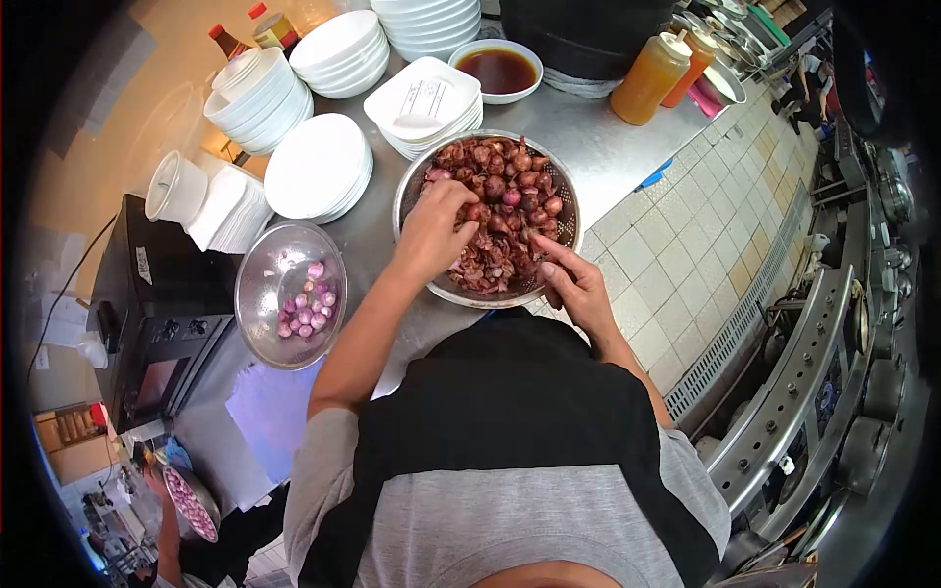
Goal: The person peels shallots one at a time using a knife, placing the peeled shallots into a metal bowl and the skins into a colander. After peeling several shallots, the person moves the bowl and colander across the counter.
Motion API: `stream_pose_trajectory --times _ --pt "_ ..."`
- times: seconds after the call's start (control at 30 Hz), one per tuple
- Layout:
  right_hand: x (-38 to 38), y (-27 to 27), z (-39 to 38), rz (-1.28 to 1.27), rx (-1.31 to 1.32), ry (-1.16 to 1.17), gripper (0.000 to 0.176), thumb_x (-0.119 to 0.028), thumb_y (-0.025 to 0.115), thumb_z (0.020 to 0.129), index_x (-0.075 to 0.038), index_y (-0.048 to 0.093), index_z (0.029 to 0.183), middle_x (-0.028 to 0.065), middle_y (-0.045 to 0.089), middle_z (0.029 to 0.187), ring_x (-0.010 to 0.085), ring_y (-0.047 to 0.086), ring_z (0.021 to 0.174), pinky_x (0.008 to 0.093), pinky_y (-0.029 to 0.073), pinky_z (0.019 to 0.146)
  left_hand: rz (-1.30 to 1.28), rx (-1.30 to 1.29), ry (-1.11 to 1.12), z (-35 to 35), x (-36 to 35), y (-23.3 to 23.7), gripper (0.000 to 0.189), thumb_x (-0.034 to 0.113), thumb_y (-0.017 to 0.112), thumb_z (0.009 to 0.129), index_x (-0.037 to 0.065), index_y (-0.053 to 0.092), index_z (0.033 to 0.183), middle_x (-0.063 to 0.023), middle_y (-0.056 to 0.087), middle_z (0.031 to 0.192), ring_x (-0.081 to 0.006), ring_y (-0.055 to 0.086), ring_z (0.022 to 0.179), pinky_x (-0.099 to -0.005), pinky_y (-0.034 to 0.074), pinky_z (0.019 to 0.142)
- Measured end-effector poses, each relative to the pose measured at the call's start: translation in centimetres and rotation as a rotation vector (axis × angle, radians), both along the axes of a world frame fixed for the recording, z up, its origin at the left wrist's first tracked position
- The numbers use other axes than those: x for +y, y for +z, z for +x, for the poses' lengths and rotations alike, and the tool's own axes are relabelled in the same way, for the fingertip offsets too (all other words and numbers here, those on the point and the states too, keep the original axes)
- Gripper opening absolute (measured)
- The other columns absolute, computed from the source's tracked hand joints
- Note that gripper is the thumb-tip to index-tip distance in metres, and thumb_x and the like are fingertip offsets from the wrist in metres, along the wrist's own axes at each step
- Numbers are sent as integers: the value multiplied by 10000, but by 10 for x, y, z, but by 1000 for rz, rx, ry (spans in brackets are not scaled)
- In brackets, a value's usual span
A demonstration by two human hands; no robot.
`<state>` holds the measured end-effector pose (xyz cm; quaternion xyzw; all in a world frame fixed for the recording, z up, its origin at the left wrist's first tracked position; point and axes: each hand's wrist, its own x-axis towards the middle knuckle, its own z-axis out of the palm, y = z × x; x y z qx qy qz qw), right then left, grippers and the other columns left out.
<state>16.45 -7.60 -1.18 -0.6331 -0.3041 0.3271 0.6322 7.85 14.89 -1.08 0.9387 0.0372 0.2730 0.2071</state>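
Note:
A perforated metal colander [401,201] full of unpeeled brown-red shallots [512,196] and loose dry skins [495,263] stands in front of me. My left hand [436,227] reaches into its left side, thumb and fingers curled around a shallot [478,213] among the others. At the right rim is my right hand [580,286], its fingers bent with the index finger pointing over the colander. A small dark tip shows by that finger, but what the hand holds is not clear. To the left, a metal bowl [257,328] holds peeled purple shallots [306,312].
Stacked white bowls [338,54], plates [316,167] and a bowl of dark sauce [498,73] stand behind the colander. Sauce bottles [649,80] are at the back right. A black oven [147,323] is left; stoves [784,392] line the right. Another person's arm [169,524] is lower left.

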Motion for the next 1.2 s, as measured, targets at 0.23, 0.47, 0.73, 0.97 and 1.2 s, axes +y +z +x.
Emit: stream_pose_trajectory --times 0.23,0.47,0.73,0.97,1.2 --pt "11 48 -5 -343 -136 169 446 -76 502 896 -84 442 1338 66 647 1006 117 580 653 248 487 624 -1281 -37 -35 -39 -22 10 261 46 579 879 -26 556 1128 -63 612 1058 -111 577 966 -243 459 854" --pt "35 52 -22 -151 -314 241 485 -57 540 870 -83 428 1341 165 611 1144 228 617 998 313 457 866 -1404 -28 -104 -49 -32 6 311 51 591 875 -13 550 1176 -66 602 1096 -95 568 955 -247 462 854" --pt "36 46 -11 -138 -248 300 466 -79 550 879 -90 448 1334 94 626 912 143 584 774 270 465 721 -1157 -54 -104 -53 -28 6 307 107 599 885 14 565 1176 -32 562 1097 -92 546 946 -233 467 817" --pt "35 43 -6 -159 -132 364 449 -88 549 885 -112 470 1326 5 510 706 84 466 618 232 415 587 -1153 29 -165 -54 -18 7 277 135 565 909 29 579 1164 -4 594 958 -65 532 826 -211 448 722" --pt "36 41 -3 -109 -112 412 416 -83 549 890 -110 483 1301 -6 494 736 72 449 601 225 399 555 -1088 87 -244 -56 -12 9 291 170 554 918 28 577 1171 -1 555 974 -71 516 841 -208 434 715"
